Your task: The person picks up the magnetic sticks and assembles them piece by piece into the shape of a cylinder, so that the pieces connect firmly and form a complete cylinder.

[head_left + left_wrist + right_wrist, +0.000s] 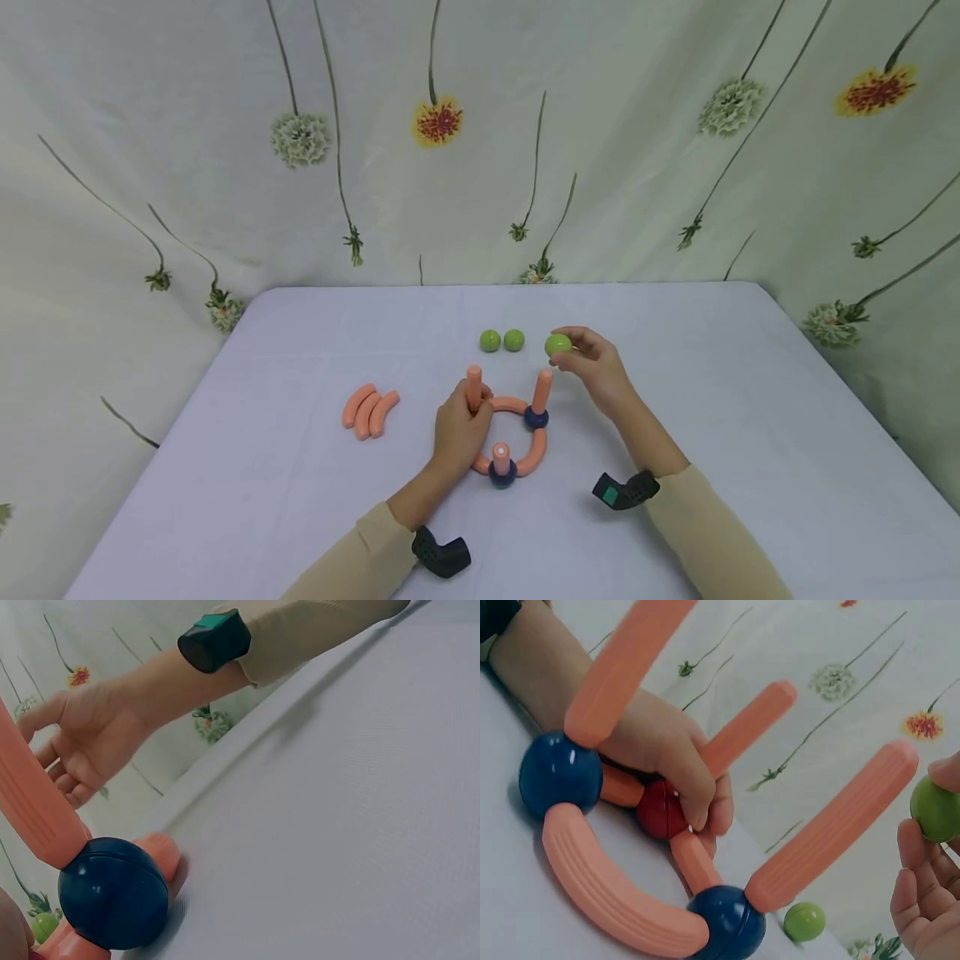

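Observation:
In the head view a ring of curved orange sticks (pixel 533 456) lies on the table, joined by balls. Two of these are blue balls (pixel 502 474), each with an orange rod (pixel 542 390) rising from it. The third joint, a red ball (pixel 662 810), shows in the right wrist view below another upright rod (pixel 751 727). My left hand (pixel 459 432) holds the red ball, fingers curled around it at the rod's foot. Just beyond the ring, my right hand (pixel 596 371) pinches a green ball (pixel 557 345) between thumb and fingers, raised near the right rod's top.
Two more green balls (pixel 490 340) sit side by side behind the ring. To its left lie three loose curved orange sticks (pixel 370 412). A white cloth covers the table (pixel 300 517), and a flower-printed curtain (pixel 622 108) hangs behind its far edge.

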{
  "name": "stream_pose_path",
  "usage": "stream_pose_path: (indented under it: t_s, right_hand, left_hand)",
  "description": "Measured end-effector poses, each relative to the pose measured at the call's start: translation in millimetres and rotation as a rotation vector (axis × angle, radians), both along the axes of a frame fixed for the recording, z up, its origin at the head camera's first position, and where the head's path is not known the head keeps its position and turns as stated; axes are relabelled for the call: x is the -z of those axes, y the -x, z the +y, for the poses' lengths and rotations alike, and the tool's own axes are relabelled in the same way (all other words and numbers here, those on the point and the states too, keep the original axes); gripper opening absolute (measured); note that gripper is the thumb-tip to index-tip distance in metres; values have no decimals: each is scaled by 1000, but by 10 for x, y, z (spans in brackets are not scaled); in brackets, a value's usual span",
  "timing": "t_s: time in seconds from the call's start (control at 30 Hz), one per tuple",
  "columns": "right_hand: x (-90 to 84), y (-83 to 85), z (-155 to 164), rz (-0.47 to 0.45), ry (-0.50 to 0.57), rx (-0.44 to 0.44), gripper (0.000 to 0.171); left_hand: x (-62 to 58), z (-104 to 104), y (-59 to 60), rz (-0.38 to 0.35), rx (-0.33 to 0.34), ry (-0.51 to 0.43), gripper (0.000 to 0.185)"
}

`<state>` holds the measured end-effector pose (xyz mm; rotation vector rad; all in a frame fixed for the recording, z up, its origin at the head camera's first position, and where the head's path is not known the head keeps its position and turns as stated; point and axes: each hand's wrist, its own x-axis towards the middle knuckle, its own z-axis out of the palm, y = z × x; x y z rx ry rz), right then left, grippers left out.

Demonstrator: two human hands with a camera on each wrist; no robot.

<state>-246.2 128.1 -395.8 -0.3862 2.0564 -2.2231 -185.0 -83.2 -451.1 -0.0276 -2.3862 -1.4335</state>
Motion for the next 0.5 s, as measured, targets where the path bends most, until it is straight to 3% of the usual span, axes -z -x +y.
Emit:
stream_pose_path:
  t_s: [0.17, 0.5]
  right_hand:
    - [-132, -155, -14, 98, 57, -42, 35]
    - [-216, -260, 14, 337, -27, -129, 39]
  left_hand:
    - [5, -3, 10, -1, -4, -4, 13]
    - [-1, 1, 1, -10, 5, -7, 14]
